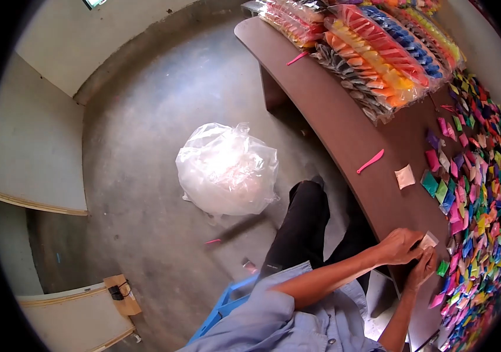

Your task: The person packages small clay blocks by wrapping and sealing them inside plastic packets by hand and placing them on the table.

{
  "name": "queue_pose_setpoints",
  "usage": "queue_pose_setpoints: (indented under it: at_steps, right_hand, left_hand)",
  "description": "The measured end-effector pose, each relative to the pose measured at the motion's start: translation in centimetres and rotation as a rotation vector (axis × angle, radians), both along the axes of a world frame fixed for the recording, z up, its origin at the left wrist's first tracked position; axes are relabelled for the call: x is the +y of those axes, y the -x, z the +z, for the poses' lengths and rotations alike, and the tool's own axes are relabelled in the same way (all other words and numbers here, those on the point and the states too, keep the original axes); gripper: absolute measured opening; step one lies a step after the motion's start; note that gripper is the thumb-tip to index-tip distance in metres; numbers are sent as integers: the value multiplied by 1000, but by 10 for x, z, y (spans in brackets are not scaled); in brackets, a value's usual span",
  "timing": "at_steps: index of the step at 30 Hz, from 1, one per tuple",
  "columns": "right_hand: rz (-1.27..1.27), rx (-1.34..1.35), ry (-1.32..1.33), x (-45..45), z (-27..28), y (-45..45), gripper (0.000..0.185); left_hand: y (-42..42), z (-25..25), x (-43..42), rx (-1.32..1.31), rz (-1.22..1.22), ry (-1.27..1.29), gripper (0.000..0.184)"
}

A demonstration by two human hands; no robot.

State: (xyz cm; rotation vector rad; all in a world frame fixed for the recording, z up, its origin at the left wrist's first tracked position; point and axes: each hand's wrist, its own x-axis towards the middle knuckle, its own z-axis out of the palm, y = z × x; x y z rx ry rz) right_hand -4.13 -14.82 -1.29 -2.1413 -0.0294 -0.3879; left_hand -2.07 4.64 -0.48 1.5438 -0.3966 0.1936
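Note:
My left hand (pixel 402 246) is closed at the table's edge, its fingertips pinching a small pale peach packet (pixel 429 241). Just below it, my right hand (pixel 421 270) has its fingers bent up against the same packet's lower edge. Another pale peach packet (pixel 405 176) lies on the brown table (pixel 344 123) beyond my hands. Beside that rests a pink plastic knife-shaped tool (pixel 370 161). A green packet (pixel 443 268) sits close to the right of my right hand.
A large heap of small colourful packets (pixel 485 234) spreads along the table's right side. Clear bags of sorted packets (pixel 379 53) are stacked at the far end. On the floor stands a big clear plastic bag (pixel 227 170). I sit on a blue chair (pixel 221 308).

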Motion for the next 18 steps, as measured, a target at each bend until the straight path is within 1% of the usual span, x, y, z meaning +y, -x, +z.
queue_pose_setpoints:
  at_steps: [2,5,7,8,10,11,13,14,16,17,18]
  right_hand:
    - [-23,23,27,2,1,2,34]
    - [-16,-44,96,-6,-9,0,34]
    - [-46,-22,-128,-10,-15,-2,39]
    - [-51,-29,-124,-13,-16,-1,39]
    - [-13,-22,-246,8,-3,-1,50]
    - [-19,-30,-247,12,0,-2,50]
    - [-62,81,-520,14,3,2,58]
    - [-75,67,-525,8,0,2,58]
    - [-96,129,-513,-5,-12,1,57]
    - [-55,142,-475,-10,-18,0,54]
    - [-35,133,-490,-10,-18,1,55]
  left_hand:
    - [-3,-5,-3,7,-7,8,21]
    - [-5,-6,-5,39,-21,4,20]
    - [-6,-8,-8,55,-25,2,21]
    - [-7,-8,-9,77,-17,-7,21]
    - [-9,-4,-9,88,-18,-19,23]
    - [-10,-1,-5,125,-36,1,24]
    - [-9,8,3,154,-63,80,26]
    - [-9,14,6,145,-79,74,26]
    - [-11,25,6,126,-42,-21,25]
    - [-12,30,5,133,-22,-53,22]
    - [-10,46,14,209,-103,-52,21]
